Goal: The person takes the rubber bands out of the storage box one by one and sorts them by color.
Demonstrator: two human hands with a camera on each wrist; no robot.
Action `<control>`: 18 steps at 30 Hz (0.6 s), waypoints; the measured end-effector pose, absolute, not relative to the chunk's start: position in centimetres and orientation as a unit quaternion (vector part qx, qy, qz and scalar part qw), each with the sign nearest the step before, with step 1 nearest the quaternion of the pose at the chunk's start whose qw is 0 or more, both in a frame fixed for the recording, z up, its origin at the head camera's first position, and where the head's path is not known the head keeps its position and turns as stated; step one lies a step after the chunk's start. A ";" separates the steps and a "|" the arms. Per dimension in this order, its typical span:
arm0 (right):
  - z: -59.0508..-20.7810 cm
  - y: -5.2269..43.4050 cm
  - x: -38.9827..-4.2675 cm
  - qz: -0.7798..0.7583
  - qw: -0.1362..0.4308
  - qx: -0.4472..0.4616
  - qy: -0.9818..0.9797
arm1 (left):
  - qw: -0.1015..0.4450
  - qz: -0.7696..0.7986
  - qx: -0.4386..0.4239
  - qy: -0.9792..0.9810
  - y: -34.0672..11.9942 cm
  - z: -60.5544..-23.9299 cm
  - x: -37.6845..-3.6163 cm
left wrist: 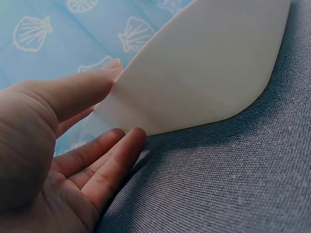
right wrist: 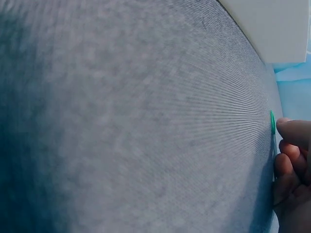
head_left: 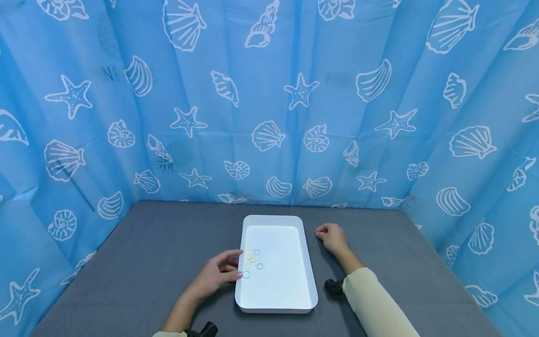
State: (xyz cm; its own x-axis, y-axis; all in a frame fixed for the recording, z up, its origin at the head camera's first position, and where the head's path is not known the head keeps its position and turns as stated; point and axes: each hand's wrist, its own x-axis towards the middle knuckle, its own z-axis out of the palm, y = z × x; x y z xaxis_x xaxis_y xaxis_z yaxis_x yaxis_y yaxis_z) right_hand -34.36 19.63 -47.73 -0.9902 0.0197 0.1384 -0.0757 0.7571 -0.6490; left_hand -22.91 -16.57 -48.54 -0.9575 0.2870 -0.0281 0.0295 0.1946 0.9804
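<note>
A white rectangular tray (head_left: 283,297) lies on the table with several thin yellow, blue and green rings (head_left: 252,259) grouped along its left side. My left hand (head_left: 222,270) holds the tray's left wall. In the left wrist view, its thumb (left wrist: 99,83) is at the rim and two fingertips (left wrist: 138,136) touch the outer wall low down. To the right of the tray, my right hand (head_left: 332,238) is down at the table with thumb and fingers curled together. The right wrist view has a thin green ring (right wrist: 273,122), seen edge-on, right at these fingertips.
Grey cloth covers the table (head_left: 177,243). A blue curtain (head_left: 269,103) with white shell and starfish prints hangs at the back and both sides. Dark wrist devices sit near both sleeves, one at the right forearm (head_left: 358,276).
</note>
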 end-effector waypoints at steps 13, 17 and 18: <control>-47.0 19.9 -34.3 0.387 0.068 0.035 -0.919 | 0.105 0.624 0.107 0.767 -16.5 -48.5 -23.0; -46.4 19.7 -34.3 0.407 0.064 0.030 -0.911 | 0.104 0.622 0.106 0.769 -16.5 -48.6 -23.0; -46.2 19.6 -34.4 0.413 0.063 0.026 -0.908 | 0.104 0.621 0.104 0.770 -16.5 -48.6 -23.0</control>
